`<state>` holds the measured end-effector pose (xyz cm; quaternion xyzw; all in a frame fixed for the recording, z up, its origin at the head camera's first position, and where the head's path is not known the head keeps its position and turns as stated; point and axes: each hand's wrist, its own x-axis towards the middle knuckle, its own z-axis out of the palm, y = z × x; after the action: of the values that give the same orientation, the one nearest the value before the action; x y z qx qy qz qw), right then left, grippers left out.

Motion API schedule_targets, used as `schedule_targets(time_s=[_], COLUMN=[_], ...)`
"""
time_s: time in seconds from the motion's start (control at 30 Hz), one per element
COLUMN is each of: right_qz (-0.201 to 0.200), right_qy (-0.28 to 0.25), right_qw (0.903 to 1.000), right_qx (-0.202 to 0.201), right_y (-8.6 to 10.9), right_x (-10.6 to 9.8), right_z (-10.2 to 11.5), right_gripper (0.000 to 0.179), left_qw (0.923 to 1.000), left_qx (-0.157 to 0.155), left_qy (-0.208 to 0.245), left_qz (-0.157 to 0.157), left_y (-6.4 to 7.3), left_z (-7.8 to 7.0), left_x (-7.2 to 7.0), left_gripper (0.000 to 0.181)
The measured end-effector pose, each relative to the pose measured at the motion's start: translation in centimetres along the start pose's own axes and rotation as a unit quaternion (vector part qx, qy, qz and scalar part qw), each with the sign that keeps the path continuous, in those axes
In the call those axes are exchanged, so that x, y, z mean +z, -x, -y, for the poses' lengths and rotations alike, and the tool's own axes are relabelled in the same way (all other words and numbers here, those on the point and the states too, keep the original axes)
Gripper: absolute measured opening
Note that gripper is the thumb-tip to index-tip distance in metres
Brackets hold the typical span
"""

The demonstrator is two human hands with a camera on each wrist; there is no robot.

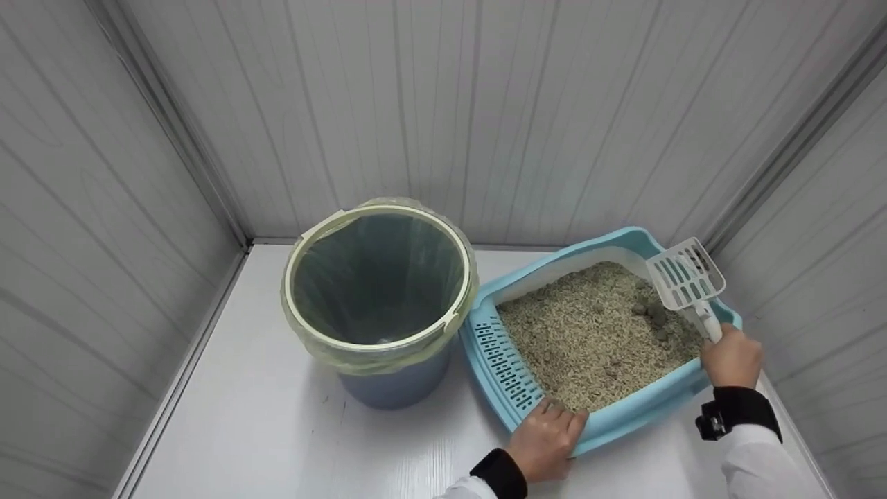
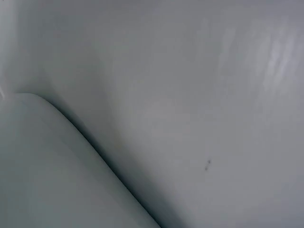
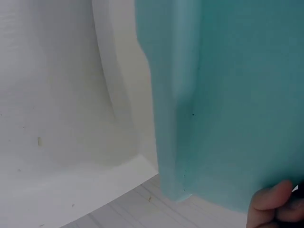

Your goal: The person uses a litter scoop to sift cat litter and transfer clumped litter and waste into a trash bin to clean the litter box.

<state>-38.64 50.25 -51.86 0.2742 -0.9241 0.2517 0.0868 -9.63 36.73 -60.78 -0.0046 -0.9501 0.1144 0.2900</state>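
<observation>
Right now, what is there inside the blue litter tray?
The blue litter tray holds grainy litter, with darker clumps toward its right side. The litter covers the tray's floor, so that cannot be seen; the scoop also hides a little behind it.

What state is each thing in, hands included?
Bin: upright, lidless
Liner: open, folded over bin's rim
Litter box: uncovered, gripped
Litter: loose, with dark clumps
Scoop: head raised; whether held, unclear
Left hand: grips litter box's near rim
Right hand: grips litter box's right corner
</observation>
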Motion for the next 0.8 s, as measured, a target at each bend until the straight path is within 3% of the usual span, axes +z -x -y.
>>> schedule_targets(time_s=[0.27, 0.6, 0.8], right_qz=[-0.047, -0.058, -0.046], right_qy=[-0.019, -0.032, -0.034], right_qw=[0.9986, 0.9962, 0.9954], right_qx=[0.014, 0.056, 0.077], right_y=[1.6, 3.8, 5.0], right_x=[0.3, 0.1, 0.1], right_z=[0.5, 1.4, 2.2], right_gripper=[0.010, 0.010, 0.013], left_qw=[0.9995, 0.9968, 0.9939], left_qx=[0.030, 0.060, 0.075], left_qy=[0.008, 0.040, 0.052], left_qz=[-0.010, 0.036, 0.062], left_y=[0.6, 1.3, 1.9], left_z=[2.4, 5.2, 6.9], left_x=[0.3, 0.1, -0.3], left_gripper=[0.063, 0.078, 0.084])
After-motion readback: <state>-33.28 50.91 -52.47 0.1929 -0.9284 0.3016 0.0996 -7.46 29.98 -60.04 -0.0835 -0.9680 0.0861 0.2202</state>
